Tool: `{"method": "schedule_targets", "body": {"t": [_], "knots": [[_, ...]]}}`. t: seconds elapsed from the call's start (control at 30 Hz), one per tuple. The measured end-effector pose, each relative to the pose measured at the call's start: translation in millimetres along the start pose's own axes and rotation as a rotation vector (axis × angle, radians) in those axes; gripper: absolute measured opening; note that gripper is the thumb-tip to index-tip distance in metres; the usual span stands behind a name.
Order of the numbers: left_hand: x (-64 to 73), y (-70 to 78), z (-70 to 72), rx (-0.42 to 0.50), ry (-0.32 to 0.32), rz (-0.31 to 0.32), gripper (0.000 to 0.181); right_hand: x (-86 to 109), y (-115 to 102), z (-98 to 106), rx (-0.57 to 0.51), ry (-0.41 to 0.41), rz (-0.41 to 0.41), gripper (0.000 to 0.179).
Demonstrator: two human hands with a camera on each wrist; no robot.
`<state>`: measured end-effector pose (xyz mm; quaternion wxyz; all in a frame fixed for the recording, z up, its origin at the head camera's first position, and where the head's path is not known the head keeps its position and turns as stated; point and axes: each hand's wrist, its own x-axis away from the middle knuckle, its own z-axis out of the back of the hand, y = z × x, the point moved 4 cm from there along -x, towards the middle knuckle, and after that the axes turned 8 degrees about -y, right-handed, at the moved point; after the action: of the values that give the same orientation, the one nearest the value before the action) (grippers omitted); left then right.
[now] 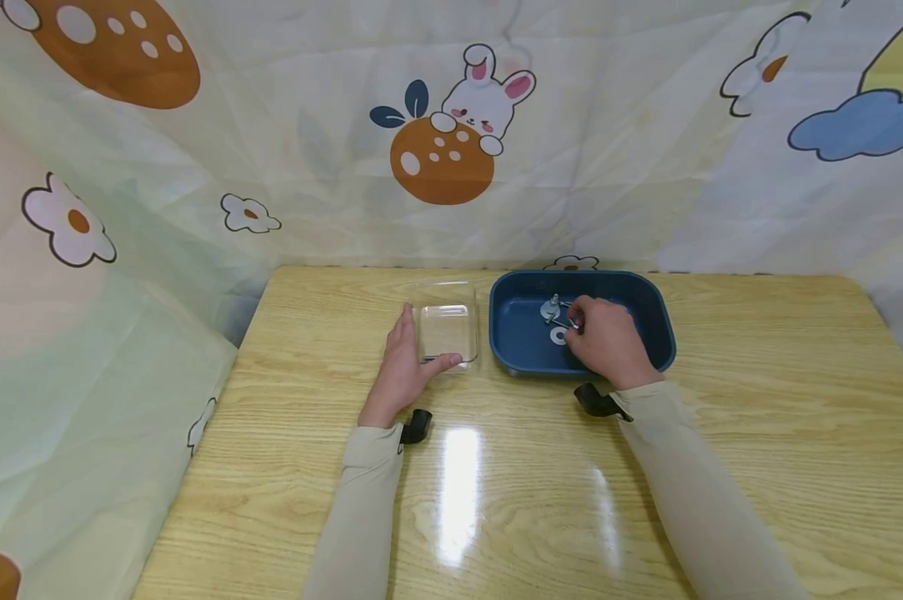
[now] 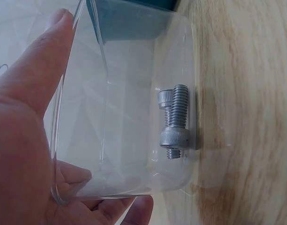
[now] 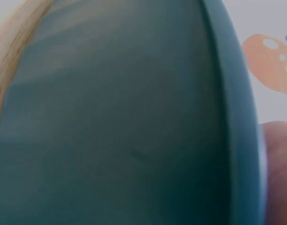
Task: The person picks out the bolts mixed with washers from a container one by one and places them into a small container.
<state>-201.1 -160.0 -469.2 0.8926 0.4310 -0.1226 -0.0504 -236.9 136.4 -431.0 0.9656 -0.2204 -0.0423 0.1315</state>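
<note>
Loose metal parts [image 1: 552, 310], a flat washer [image 1: 559, 336] among them, lie in the blue tray [image 1: 520, 329]. The right hand [image 1: 607, 340] bends over them; whether its grip pinches one, I cannot tell. The left hand [image 1: 404, 364] has a slack grip, straight fingers and thumb flanking the clear box [image 1: 451, 335], likely steadying it; two bolts [image 2: 176, 117] lie inside. The tray's walls hinder sideways reach. Behind the bench [image 1: 766, 358] hangs a printed cloth [image 1: 331, 167].
</note>
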Motion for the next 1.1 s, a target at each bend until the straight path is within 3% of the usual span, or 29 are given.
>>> {"method": "schedule_targets", "body": {"t": [0.33,1.1], "knots": [[-1.5,0.8,0.2,-0.008,0.003,-0.007,0.123,0.6,-9.5,-1.3,-0.064,-0.001,-0.024,0.019],[-2.0,-1.1,-0.8,-0.03,-0.001,0.001,0.123,-2.6,-44.1,-8.1,-0.107,0.054,0.078,0.02]]}}
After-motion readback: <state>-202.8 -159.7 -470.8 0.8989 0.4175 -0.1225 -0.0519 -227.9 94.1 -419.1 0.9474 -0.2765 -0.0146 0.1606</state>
